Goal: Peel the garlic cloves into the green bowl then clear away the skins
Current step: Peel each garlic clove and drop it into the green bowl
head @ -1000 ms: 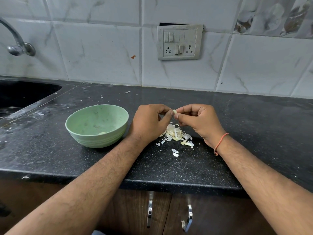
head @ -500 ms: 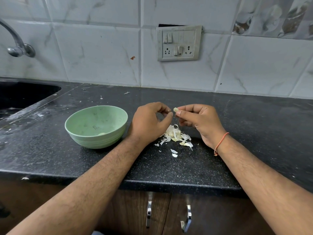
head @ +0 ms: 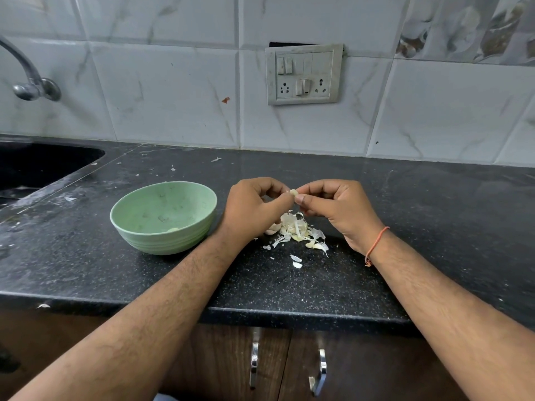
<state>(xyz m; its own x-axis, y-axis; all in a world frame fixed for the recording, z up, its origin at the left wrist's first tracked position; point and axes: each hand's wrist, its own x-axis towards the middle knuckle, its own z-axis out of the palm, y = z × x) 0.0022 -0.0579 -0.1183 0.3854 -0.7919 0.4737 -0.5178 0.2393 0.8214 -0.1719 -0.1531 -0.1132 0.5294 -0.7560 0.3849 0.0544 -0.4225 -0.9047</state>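
Note:
A small pale garlic clove (head: 293, 193) is held up over the black counter, pinched between the fingertips of my left hand (head: 253, 209) and my right hand (head: 335, 208). Right below the hands lies a heap of white garlic skins and cloves (head: 295, 230), with a few loose flakes (head: 296, 261) nearer to me. The green bowl (head: 163, 217) stands upright just left of my left hand; a pale clove shows at its bottom.
A dark sink (head: 37, 166) is sunk into the counter (head: 434, 215) at the far left, with a metal tap (head: 29, 82) above it. A switch plate (head: 304, 74) hangs on the tiled wall. Cabinet door handles (head: 254, 363) sit below the counter edge.
My left fingers drew slightly away from the clove half a second ago and have now come back onto it. The bowl and skin pile have not moved.

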